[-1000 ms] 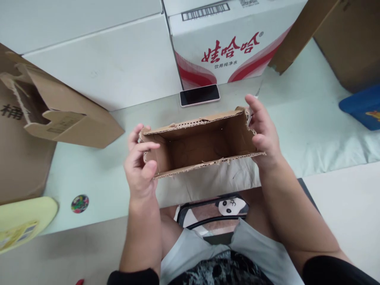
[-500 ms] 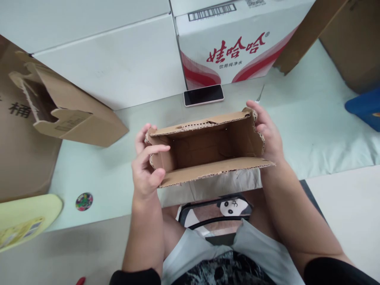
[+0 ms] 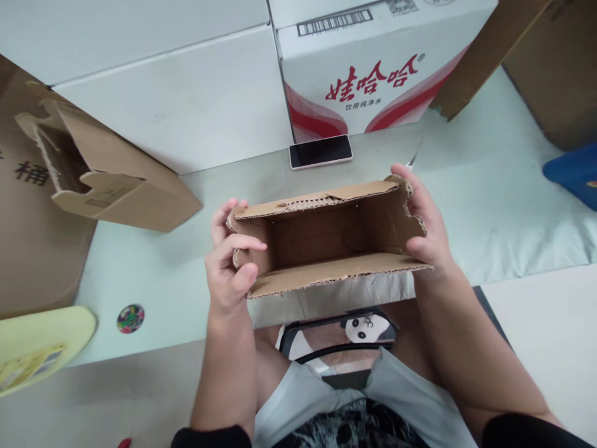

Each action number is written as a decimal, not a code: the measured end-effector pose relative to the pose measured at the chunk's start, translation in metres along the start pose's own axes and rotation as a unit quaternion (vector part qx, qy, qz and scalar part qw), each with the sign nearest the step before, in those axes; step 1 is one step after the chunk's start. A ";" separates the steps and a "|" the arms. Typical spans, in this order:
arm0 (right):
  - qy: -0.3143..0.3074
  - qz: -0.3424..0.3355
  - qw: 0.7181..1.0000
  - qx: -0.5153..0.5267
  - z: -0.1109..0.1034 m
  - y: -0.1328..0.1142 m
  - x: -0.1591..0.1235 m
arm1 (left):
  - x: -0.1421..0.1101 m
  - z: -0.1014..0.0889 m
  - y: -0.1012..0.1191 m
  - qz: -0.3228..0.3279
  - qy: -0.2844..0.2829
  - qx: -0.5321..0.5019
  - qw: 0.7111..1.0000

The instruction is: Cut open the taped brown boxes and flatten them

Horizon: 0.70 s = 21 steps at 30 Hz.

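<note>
Between my hands is a long, narrow brown cardboard box (image 3: pixel 336 277) with an open top and ragged cut edges. Its bare inside faces me. My left hand (image 3: pixel 228 267) grips the left end, with one finger reaching over the edge into the opening and the thumb at the near corner. My right hand (image 3: pixel 426 224) holds the right end, its thumb on the near side of the wavy cut edge. Just beyond the right hand lies a thin pointed tool (image 3: pixel 412 160), partly hidden, its kind unclear.
A phone (image 3: pixel 321 152) lies before a white and red carton (image 3: pixel 392 87). Another cut cardboard box (image 3: pixel 135 180) stands left, above a yellow container (image 3: pixel 51 342) and a round colourful disc (image 3: pixel 130 318). On the right are a blue container (image 3: pixel 571 171) and brown cardboard (image 3: pixel 489 56).
The box has tilted so more of its near wall's inner face shows. My right hand has shifted slightly down its end. The whole view has moved a little sideways.
</note>
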State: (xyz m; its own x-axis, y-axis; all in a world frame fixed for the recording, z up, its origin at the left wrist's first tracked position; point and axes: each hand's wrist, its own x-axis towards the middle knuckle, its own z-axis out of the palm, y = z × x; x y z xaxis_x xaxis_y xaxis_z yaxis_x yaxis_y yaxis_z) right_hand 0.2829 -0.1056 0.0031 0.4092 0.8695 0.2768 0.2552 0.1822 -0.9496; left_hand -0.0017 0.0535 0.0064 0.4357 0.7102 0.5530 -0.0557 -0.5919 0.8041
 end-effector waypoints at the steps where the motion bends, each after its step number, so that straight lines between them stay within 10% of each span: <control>1: 0.002 0.002 1.000 0.002 -0.002 -0.001 0.000 | 0.000 0.000 -0.001 0.004 0.000 -0.002 1.000; 21: 0.046 -0.004 0.998 0.034 0.001 0.001 -0.004 | -0.001 0.001 -0.004 0.001 -0.002 -0.013 1.000</control>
State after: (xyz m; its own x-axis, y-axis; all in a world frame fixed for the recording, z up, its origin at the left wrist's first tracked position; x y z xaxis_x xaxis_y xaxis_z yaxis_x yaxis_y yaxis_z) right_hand 0.2804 -0.1081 0.0010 0.4862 0.8231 0.2935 0.1994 0.2226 -0.9543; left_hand -0.0009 0.0548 0.0025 0.4390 0.7078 0.5535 -0.0791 -0.5832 0.8084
